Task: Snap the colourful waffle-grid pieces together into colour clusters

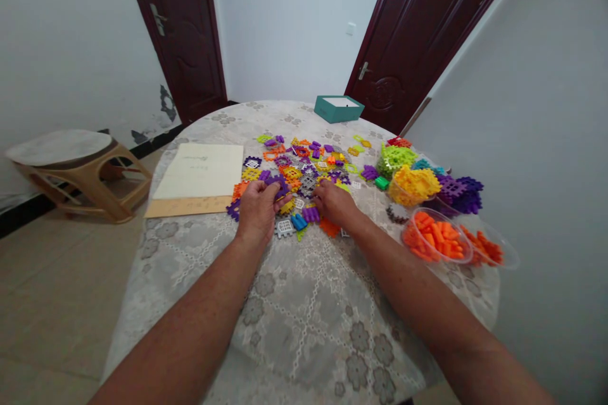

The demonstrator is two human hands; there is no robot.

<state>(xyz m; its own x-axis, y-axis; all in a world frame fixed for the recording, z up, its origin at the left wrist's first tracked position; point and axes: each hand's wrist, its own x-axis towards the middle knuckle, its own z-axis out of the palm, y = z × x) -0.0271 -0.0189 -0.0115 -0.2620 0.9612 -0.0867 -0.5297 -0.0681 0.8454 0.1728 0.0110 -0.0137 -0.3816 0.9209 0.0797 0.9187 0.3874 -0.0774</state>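
Observation:
Both hands work over a spread of colourful plastic building pieces on the table. My left hand [256,205] grips a purple notched square piece [278,186] between thumb and fingers. Across from it, my right hand [335,201] has its fingers curled down into the pieces, beside a grey notched piece [308,186]; what it pinches, if anything, is hidden. Just in front of the hands lie a white window-frame piece [284,228], a blue piece [299,222] and a purple ribbed piece [311,214]. An orange piece [329,227] shows partly under my right wrist.
At the right stand clear tubs of sorted pieces: yellow ones [415,183], lime green ones [396,158], purple ones [458,193] and an orange-filled tub [437,237]. Paper sheets [202,171] lie left, a teal box [338,112] at the back. A stool [95,183] is beside the table.

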